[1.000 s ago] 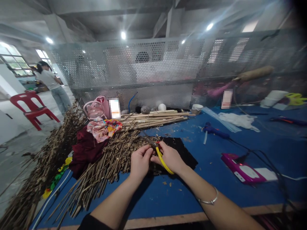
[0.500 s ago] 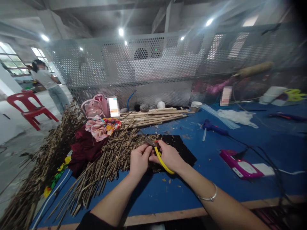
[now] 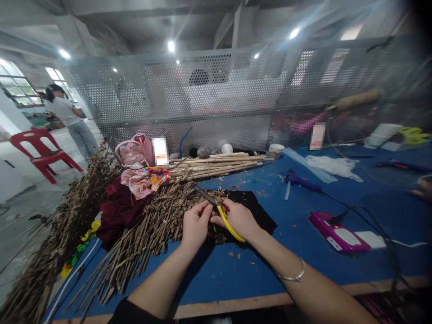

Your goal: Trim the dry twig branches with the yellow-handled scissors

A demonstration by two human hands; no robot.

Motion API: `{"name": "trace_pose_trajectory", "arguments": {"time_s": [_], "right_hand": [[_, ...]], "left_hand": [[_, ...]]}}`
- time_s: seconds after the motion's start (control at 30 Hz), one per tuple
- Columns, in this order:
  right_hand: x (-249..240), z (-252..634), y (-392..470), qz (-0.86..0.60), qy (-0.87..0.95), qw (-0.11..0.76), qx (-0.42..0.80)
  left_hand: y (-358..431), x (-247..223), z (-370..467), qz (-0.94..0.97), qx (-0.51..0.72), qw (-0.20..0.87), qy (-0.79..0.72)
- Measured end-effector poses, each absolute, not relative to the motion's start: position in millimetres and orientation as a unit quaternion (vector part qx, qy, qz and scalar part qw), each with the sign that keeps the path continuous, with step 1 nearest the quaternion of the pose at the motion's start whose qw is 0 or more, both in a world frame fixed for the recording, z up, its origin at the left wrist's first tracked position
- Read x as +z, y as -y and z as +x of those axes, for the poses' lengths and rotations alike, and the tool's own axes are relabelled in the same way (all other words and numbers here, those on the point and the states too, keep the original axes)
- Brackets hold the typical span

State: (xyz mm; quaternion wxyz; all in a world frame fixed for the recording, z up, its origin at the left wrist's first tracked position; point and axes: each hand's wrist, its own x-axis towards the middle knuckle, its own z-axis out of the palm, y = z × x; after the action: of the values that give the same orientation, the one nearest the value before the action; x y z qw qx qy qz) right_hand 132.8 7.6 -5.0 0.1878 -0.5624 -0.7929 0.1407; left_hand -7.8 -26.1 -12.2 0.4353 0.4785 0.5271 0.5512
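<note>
My right hand (image 3: pixel 239 220) is closed on yellow-handled scissors (image 3: pixel 230 226), whose dark blades point up and left over the dried plant stems. Close beside it, my left hand (image 3: pixel 196 225) has its thumb and fingers pinched together near the blades; whatever is between them is too small to make out. Dried brown stems (image 3: pixel 145 238) lie in a heap at the left of my hands, on the blue table (image 3: pixel 256 274). A black cloth (image 3: pixel 258 211) with plant scraps lies under and beyond my right hand.
Pale sticks (image 3: pixel 216 165) lie behind the stems. At the right are a blue glue gun (image 3: pixel 300 181), a magenta power strip (image 3: pixel 337 231) and cables. Another person's hand (image 3: pixel 423 188) shows at the right edge. A dark red cloth (image 3: pixel 118 209) and a pink bag (image 3: pixel 145 148) sit left.
The scissor blades look closer together than before. Both my hands have stayed nearly in place. Another person's hand has come into view at the right edge.
</note>
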Motion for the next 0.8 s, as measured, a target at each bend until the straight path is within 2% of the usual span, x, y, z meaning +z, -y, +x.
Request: {"name": "trace_pose_trajectory", "arguments": {"time_s": [0.33, 0.57, 0.8], "right_hand": [[-5.4, 138.3, -10.7, -0.53, 0.786, 0.27, 0.17], [-4.9, 136.8, -9.0, -0.536, 0.787, 0.268, 0.147], [-8.2, 136.0, -7.5, -0.487, 0.813, 0.265, 0.177]], "left_hand": [[27.1, -5.6, -7.1, 0.453, 0.587, 0.466, -0.482], [26.3, -6.6, -4.3, 0.443, 0.592, 0.488, -0.463], [24.8, -11.6, -4.1, 0.446, 0.571, 0.517, -0.456]]}}
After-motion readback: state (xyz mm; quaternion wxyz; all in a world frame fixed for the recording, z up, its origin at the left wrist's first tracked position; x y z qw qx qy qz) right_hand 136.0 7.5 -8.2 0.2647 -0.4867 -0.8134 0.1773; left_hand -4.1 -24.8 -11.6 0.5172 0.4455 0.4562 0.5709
